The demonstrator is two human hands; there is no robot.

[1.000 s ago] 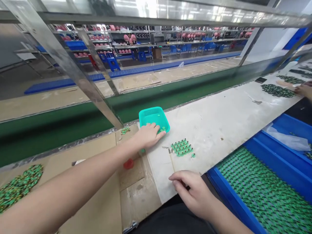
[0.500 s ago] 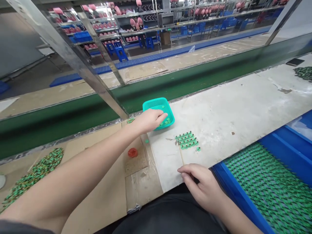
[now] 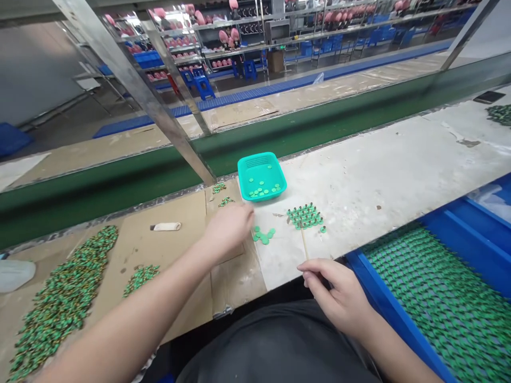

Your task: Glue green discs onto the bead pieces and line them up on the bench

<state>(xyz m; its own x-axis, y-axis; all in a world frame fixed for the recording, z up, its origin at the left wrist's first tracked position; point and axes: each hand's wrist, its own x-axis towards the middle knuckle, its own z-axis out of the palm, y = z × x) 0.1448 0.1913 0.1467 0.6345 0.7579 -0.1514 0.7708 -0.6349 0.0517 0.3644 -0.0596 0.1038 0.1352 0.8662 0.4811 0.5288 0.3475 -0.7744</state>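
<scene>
My right hand (image 3: 339, 298) pinches a thin wooden stick (image 3: 305, 246) with a dark tip. The tip is at the near edge of a block of small green discs with brown pieces on them (image 3: 304, 214), set in rows on the white board. My left hand (image 3: 230, 227) is over the brown cardboard, its fingers curled and smeared by motion; whether it holds anything I cannot make out. Just right of it lie several loose green discs (image 3: 264, 235). Beyond it stands a turquoise basket (image 3: 282, 186) with more green discs inside.
At left are a large pile of small green and brown pieces (image 3: 72, 298), a smaller pile (image 3: 140, 277) and a pale-handled tool (image 3: 166, 226). Blue trays (image 3: 369, 276) at right hold rows of green pieces. A metal post (image 3: 167, 125) rises behind the board.
My left hand has moved from the basket back towards me and left. Loose green discs now lie on the white board beside it. My right hand keeps the stick near the rows.
</scene>
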